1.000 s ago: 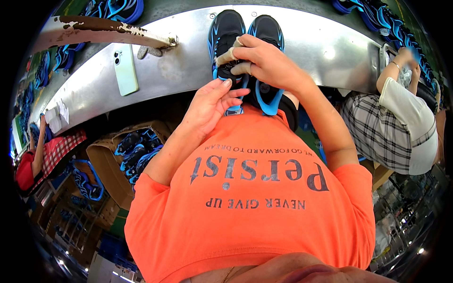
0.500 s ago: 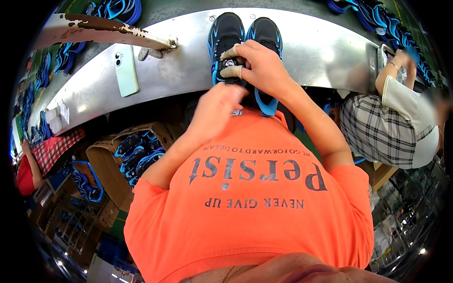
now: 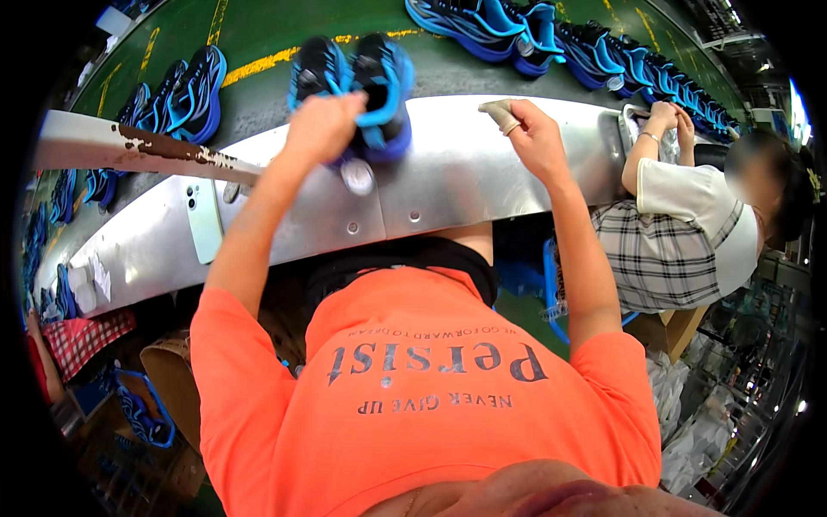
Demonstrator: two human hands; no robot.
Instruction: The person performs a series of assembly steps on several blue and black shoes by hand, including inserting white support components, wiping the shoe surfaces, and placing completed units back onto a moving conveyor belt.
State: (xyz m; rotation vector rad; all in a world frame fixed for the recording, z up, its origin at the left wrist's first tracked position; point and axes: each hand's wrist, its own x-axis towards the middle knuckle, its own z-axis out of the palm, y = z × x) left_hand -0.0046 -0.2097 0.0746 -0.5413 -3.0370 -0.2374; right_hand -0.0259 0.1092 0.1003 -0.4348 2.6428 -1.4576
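While the two hands stand well apart, the left hand (image 3: 326, 127) is clamped on a pair of black-and-blue shoes (image 3: 385, 93) at the far edge of the metal desk (image 3: 474, 185). Blur hides its exact grip, and I cannot tell whether the soles touch the desk. The shoes sit side by side, heels toward the person, the right one showing its dark opening and bright blue collar; a pale round tag (image 3: 357, 177) hangs below them. The right hand (image 3: 536, 142) is raised over the desk, fingers curled and some wearing pale covers, with nothing visible in it; whether its fingertips meet, I cannot tell.

Of the containers, a blue basket (image 3: 164, 398) at lower left has dark shoes with blue trim (image 3: 138, 412) inside. Near it, a brown cardboard box (image 3: 172, 369) is partly covered by the left sleeve, its contents hidden. Below the right forearm, a second blue basket (image 3: 549, 258) shows only its rim and a side, so what it carries cannot be made out. Another cardboard box (image 3: 676, 332) is below a co-worker's plaid garment (image 3: 659, 258), its inside out of sight. At the desk's right end, a metal-rimmed tray (image 3: 627, 129) bears something clear, like plastic, just beside the co-worker's hands (image 3: 674, 118).
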